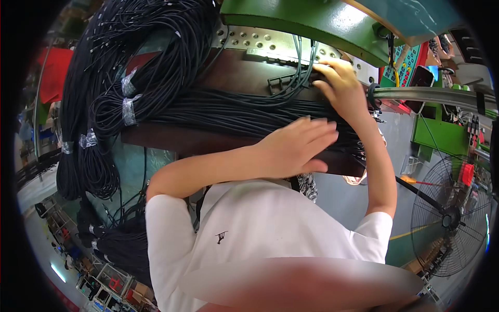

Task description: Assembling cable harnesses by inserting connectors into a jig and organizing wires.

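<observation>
My left hand (301, 146) is stretched out, fingers extended and thumb apart, over the near side of a long bundle of black cables (228, 110). It holds nothing that I can see. Farther off, my right hand (342, 86) is raised beside a few thin dark cables (305, 70) that rise to a perforated metal plate (249, 39). Its fingers and thumb are apart, with the fingertips close to those cables; whether they touch is unclear. A dark slotted bar (275, 58) lies along the plate's front edge, and a small black frame (280, 82) sits beside the cables.
Large coils of tied black cable (130, 99) hang over the left of the brown bench board (171, 140). A green machine body (301, 23) overhangs the plate. To the right are a metal rail (431, 94), a button panel (403, 65) and a caged fan (449, 218).
</observation>
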